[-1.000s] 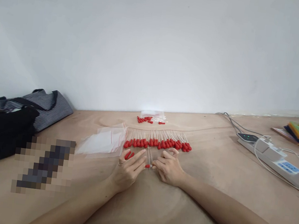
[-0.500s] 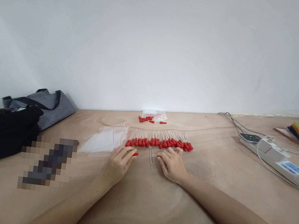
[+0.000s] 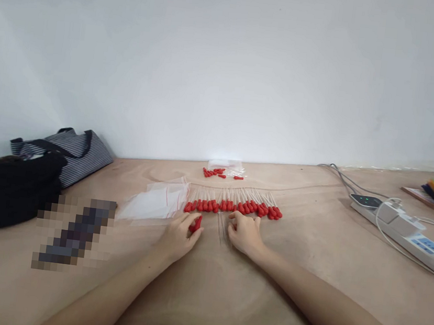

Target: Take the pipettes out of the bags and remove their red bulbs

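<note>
sticks (image 3: 222,228) between hands (image 3: 179,233), red piece (image 3: 196,224) in the left

The tips (image 3: 229,205) are red, the sticks (image 3: 255,195) whitish, the plastic bags (image 3: 152,202) milky with red lines. The table (image 3: 318,238) is light brown, the wall (image 3: 228,69) pale grey. The tote (image 3: 97,150) is striped dark and white, the black bag (image 3: 11,195) cream-banded, the power strip (image 3: 426,245) white and blue.
</note>
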### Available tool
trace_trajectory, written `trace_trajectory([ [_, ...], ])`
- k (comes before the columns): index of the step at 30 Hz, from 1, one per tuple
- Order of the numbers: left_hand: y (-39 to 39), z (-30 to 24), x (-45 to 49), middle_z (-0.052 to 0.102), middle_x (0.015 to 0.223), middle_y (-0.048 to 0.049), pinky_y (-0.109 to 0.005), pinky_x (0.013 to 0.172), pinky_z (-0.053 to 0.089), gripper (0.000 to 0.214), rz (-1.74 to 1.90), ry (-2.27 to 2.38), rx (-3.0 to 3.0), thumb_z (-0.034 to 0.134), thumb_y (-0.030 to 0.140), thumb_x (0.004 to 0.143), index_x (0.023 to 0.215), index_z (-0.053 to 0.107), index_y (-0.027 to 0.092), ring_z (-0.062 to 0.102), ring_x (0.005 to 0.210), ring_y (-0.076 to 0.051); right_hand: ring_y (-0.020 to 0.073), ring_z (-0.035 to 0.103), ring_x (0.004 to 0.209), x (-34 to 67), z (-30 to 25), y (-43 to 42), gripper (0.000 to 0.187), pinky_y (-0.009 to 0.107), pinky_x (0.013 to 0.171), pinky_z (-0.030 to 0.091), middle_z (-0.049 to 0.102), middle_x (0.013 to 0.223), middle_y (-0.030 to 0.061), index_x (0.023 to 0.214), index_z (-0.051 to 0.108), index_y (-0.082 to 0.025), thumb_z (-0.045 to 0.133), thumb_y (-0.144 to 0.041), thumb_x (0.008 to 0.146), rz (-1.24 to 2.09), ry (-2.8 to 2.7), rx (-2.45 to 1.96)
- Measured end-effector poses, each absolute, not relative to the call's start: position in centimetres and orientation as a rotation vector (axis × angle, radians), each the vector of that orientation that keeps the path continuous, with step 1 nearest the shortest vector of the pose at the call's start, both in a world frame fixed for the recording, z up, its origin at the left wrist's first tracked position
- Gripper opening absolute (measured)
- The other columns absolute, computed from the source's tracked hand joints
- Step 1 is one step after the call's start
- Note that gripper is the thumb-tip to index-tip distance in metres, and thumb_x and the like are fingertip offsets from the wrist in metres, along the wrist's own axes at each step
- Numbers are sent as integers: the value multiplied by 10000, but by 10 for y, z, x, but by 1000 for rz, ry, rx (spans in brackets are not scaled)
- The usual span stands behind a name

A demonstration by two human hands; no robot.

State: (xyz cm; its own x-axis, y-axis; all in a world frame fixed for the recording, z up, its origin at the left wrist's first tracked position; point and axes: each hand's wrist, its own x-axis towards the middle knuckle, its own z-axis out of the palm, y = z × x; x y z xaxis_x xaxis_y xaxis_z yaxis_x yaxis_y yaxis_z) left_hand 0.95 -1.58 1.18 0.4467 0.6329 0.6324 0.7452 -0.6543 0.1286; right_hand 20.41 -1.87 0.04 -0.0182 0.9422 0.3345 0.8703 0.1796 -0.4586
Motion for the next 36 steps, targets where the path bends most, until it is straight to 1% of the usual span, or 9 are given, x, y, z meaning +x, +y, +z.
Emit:
trace_trajectory([
  [7, -10, 5, 10, 525, 693, -21, -287, 624, 452, 206, -1001, -1266, -2461, 524, 324, 774, 891, 587, 167, 524, 654, -155, 144, 540, 741, 202, -1, -17, 81, 283, 651, 172, 646, 700, -16, 773, 579, -201, 504, -177, 754, 188, -1883, -1572],
  [10, -1, 10, 7, 557, 717, -32, -309, 659, 439, 173, -1014, -1351, -2369, 523, 294, 765, 864, 601, 175, 530, 690, -171, 158, 524, 793, 204, -2, -17, 76, 294, 671, 179, 650, 723, -19, 788, 588, -219, 524, -199, 753, 204, -1872, -1521],
  [14, 15, 23, 1, 598, 751, -51, -343, 642, 399, 141, -839, -1576, -2214, 537, 259, 714, 812, 618, 197, 541, 744, -223, 157, 513, 798, 205, -6, -17, 108, 318, 704, 187, 663, 761, -26, 817, 600, -250, 519, -200, 765, 225, -1887, -1442],
  [19, 28, 37, -3, 646, 749, -37, -377, 688, 352, 186, -549, -1926, -2278, 533, 325, 681, 807, 611, 213, 557, 809, -261, 148, 515, 804, 212, -7, -20, 160, 338, 741, 191, 664, 783, -24, 859, 597, -258, 498, -175, 765, 235, -1864, -1401],
  [22, 29, 39, -1, 660, 706, -16, -378, 716, 334, 192, -520, -1948, -2307, 535, 357, 667, 779, 615, 222, 572, 798, -253, 159, 515, 818, 220, -6, -25, 145, 354, 762, 189, 663, 795, -15, 851, 595, -248, 503, -188, 755, 243, -1871, -1407],
  [25, 28, 40, 1, 670, 740, -22, -383, 756, 315, 187, -536, -1951, -2277, 497, 302, 692, 812, 607, 208, 573, 827, -248, 170, 514, 809, 227, -6, -28, 137, 366, 768, 193, 662, 783, -3, 839, 597, -240, 491, -201, 761, 226, -1895, -1405],
  [28, 23, 40, -1, 664, 734, -21, -371, 759, 313, 208, -669, -1898, -2196, 472, 238, 707, 872, 589, 190, 577, 805, -235, 165, 516, 785, 233, -7, -31, 146, 367, 769, 203, 659, 773, -1, 841, 601, -237, 474, -206, 775, 174, -1920, -1374],
  [31, 9, 38, -1, 654, 723, -13, -345, 735, 328, 219, -944, -1676, -2112, 480, 215, 723, 920, 566, 175, 581, 728, -204, 151, 518, 773, 238, -6, -35, 158, 360, 782, 211, 654, 776, 0, 854, 601, -229, 462, -197, 787, 62, -1930, -1307],
  [36, -21, 28, 13, 657, 789, -22, -322, 739, 335, 176, -1089, -1148, -2345, 469, 215, 790, 948, 535, 175, 579, 750, -170, 170, 508, 910, 237, 1, -42, 263, 375, 850, 186, 626, 998, 36, 1057, 549, -237, 490, -262, 802, -335, -1935, -1128],
])
